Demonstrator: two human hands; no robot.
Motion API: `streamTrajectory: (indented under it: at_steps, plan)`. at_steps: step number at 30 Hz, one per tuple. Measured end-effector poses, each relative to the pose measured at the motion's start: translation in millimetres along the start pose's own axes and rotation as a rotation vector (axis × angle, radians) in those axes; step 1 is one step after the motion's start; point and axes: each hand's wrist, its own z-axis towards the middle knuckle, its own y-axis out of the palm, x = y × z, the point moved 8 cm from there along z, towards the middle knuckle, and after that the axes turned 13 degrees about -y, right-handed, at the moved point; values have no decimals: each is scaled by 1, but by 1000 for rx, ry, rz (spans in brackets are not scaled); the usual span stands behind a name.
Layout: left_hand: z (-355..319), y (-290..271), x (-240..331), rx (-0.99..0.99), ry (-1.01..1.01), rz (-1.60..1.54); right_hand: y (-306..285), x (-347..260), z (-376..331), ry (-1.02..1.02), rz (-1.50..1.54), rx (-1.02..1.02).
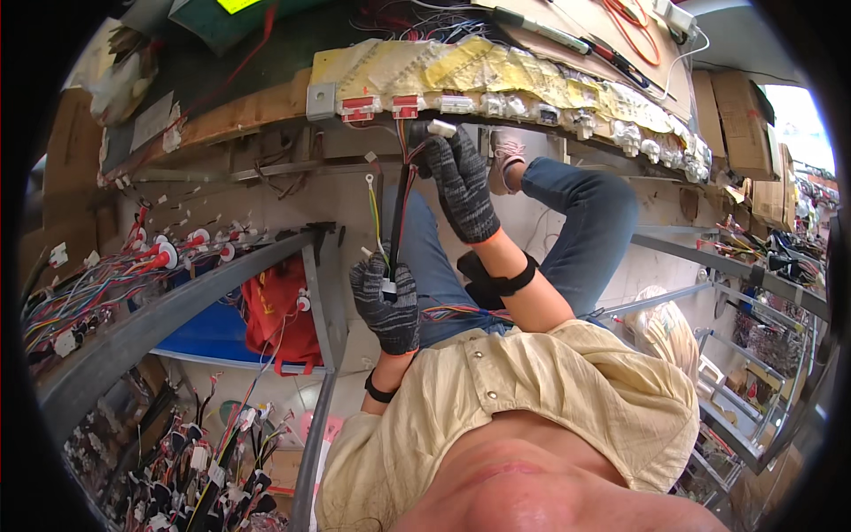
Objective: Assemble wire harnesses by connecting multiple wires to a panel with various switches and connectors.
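A wiring harness (397, 232) with a black sleeve hangs between my two hands, which wear dark grey knit gloves. My left hand (386, 306) is closed around its lower end, where a white connector shows between the fingers. A yellow-green wire (373, 208) with a ring terminal stands up beside the sleeve. My right hand (457, 182) is higher up, beside the harness's upper wires, and pinches a white connector (441, 129) at its fingertips. Just beyond it, coloured wires run up to a red connector (405, 106) on the board's front edge; another red connector (358, 109) sits to its left.
A yellow-taped board (461, 64) with a row of white connectors lines the bench edge. Metal racks with many wires (97, 284) stand left, above a red bag (282, 310). More racks (753, 275) and cardboard boxes (745, 124) are on the right. A marker (523, 22) lies on the bench.
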Motion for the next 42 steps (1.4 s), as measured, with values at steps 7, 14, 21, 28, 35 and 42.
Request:
streamTrajectory:
  at_steps: [7, 14, 21, 28, 35, 42]
  plan:
    - [0, 3, 5, -4, 2, -2, -13, -30, 17, -10, -338, -124]
    - [0, 6, 12, -34, 39, 13, -20, -19, 26, 155, -203, -180]
    - [7, 20, -35, -385, -488, -299, -46, -34, 24, -377, -922, -498]
    - [-18, 63, -53, -772, -908, -1146, -73, 33, -47, 342, 48, -613]
    - [-22, 110, -22, -880, -703, -871, -63, -6, -14, 399, 68, -36]
    - [-15, 139, 15, -977, -691, -984, -62, -40, 18, 32, -268, -24]
